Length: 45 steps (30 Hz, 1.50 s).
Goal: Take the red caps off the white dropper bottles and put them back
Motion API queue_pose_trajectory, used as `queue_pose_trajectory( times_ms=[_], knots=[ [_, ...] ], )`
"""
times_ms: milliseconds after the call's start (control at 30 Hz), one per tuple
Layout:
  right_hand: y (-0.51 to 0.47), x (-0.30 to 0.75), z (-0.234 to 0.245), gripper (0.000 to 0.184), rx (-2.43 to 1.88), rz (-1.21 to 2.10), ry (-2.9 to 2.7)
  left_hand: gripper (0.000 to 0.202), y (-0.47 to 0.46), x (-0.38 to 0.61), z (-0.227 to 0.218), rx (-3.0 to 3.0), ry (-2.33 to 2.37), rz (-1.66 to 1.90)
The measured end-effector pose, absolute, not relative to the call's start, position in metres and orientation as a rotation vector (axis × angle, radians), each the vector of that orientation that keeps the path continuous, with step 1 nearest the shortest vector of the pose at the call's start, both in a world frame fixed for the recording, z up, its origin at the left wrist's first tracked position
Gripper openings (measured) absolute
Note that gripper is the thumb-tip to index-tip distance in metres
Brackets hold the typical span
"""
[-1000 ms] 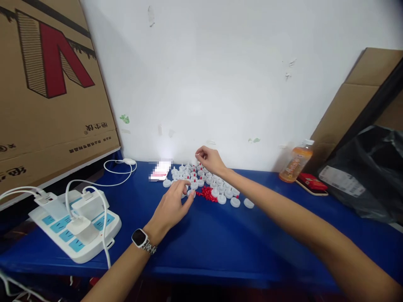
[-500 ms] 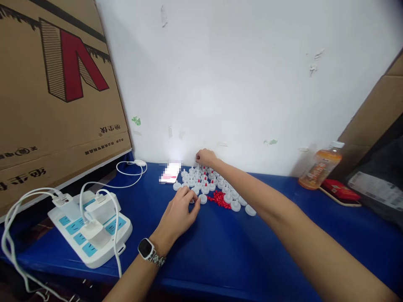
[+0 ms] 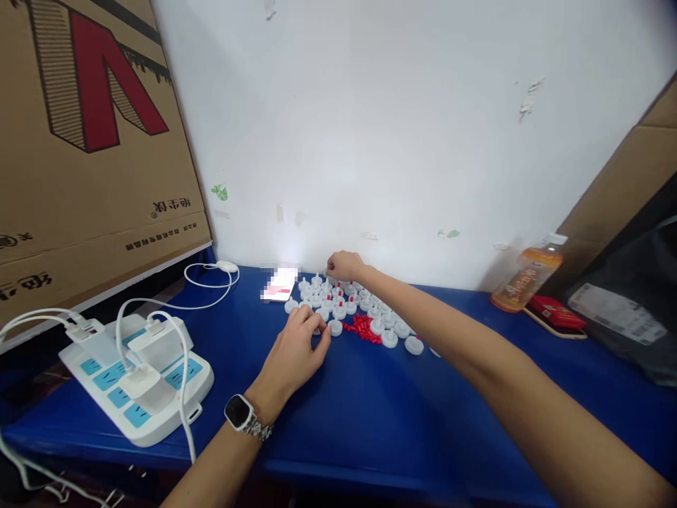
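Translucent white nozzle caps (image 3: 337,310) stand in a cluster near the wall, several of them with small red tips on their spouts. A pile of small red tips (image 3: 366,328) lies at the cluster's front. My left hand (image 3: 302,344), with a watch on its wrist, rests at the front left; its bent fingers and thumb close round a white cap (image 3: 319,329), partly covered. Over the back of the cluster, my right hand (image 3: 343,266) has its fingers pinched together at the caps. What it pinches is hidden. My right forearm covers some caps on the right.
A white power strip (image 3: 174,416) with plugs and cables lies at left, before a large cardboard box (image 3: 127,204). A lit phone (image 3: 280,286) is by the wall. At right are an orange drink bottle (image 3: 529,275), a red packet (image 3: 556,312) on a phone, and a dark bag (image 3: 629,324).
The whole view has shifted slightly, moving the scene left and up. Both hands stay at nearly the same places among the caps. More of a cap shows beside the left fingers.
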State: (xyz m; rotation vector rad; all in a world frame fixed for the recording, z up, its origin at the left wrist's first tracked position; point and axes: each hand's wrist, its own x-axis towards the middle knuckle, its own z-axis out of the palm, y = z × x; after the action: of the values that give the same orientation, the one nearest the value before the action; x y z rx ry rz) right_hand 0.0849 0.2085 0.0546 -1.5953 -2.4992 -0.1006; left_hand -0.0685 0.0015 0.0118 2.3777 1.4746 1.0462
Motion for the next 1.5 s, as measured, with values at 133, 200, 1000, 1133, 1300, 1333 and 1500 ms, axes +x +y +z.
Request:
queue_pose_trajectory(
  times_ms=[133,200,1000,1133,1300,1333,1500],
  knots=[
    [0.202,0.088,0.055,0.015,-1.625,-0.031,-2.444,0.022,0.003,-0.069,0.01,2.375,1.463,1.054],
    [0.196,0.092,0.059,0.016,-1.637,-0.023,-2.396,0.02,0.004,-0.069,0.009,2.373,1.453,1.084],
    [0.001,0.171,0.017,0.017,-1.3,-0.333,-2.286,0.028,-0.013,-0.046,0.008,2.57,1.131,0.798],
    [0.004,0.17,0.009,0.016,-1.318,-0.338,-2.323,0.028,-0.013,-0.046,0.008,2.6,1.128,0.758],
    [0.004,0.167,0.01,0.007,-1.264,-0.129,-2.209,0.029,-0.013,-0.044,0.007,2.591,1.13,0.78],
    [0.004,0.166,0.012,0.006,-1.231,-0.015,-2.149,0.029,-0.013,-0.044,0.007,2.585,1.134,0.792],
    [0.001,0.161,0.017,0.014,-1.047,0.592,-1.817,0.034,-0.013,-0.045,0.006,2.514,1.18,0.875]
  ],
)
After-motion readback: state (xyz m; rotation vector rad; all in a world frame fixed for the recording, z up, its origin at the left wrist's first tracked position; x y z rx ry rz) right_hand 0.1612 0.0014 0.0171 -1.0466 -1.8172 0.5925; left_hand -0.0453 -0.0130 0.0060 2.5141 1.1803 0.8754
